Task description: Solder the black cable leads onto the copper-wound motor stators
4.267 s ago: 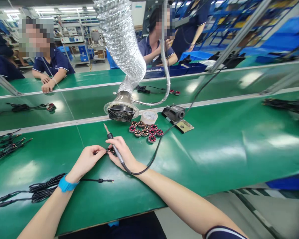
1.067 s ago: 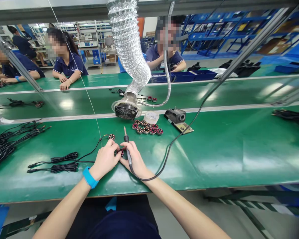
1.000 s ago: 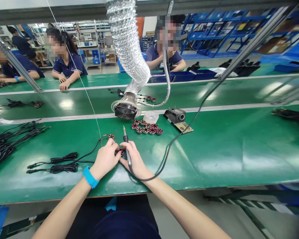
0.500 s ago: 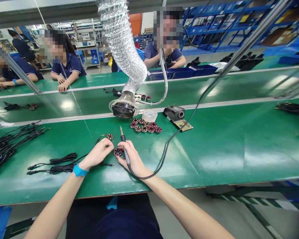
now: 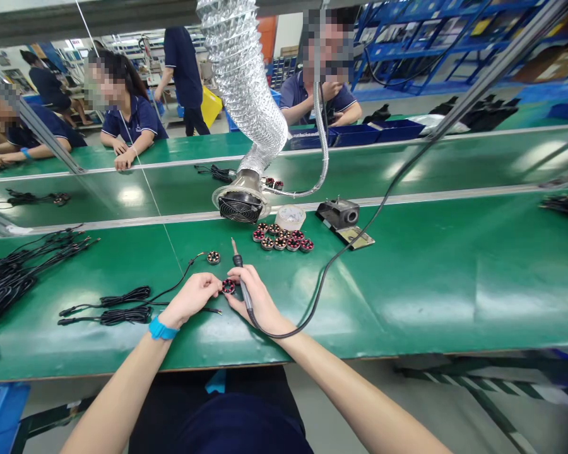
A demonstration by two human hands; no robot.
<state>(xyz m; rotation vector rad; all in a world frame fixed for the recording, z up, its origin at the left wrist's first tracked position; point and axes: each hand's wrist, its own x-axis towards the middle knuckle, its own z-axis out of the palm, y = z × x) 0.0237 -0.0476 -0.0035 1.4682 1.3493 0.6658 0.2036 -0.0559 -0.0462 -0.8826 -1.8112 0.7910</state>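
My right hand (image 5: 260,299) is closed around a soldering iron (image 5: 247,293), its tip pointing up and away from me. Thumb and fingers of that hand also rest at the right side of a motor stator (image 5: 228,287) with a dark ring and red windings. From the other side, my left hand (image 5: 196,296) pinches the stator's left edge with its fingertips. Just beyond lies another stator (image 5: 213,257) joined to a black cable. Coiled black cables (image 5: 125,306) lie left of my left hand, and one cable's bare end (image 5: 216,311) comes out below it.
Several stators (image 5: 284,239) sit grouped near a tape roll (image 5: 290,218). A soldering iron stand (image 5: 341,215) is right of them. Above hangs a fume extractor (image 5: 239,205). The iron's cord (image 5: 319,284) loops right. A cable pile (image 5: 14,271) lies left. Co-workers sit opposite.
My left fingertips have come onto the stator's edge; before, a small gap showed. The view has shifted slightly. A person in the background has come into sight near something yellow.
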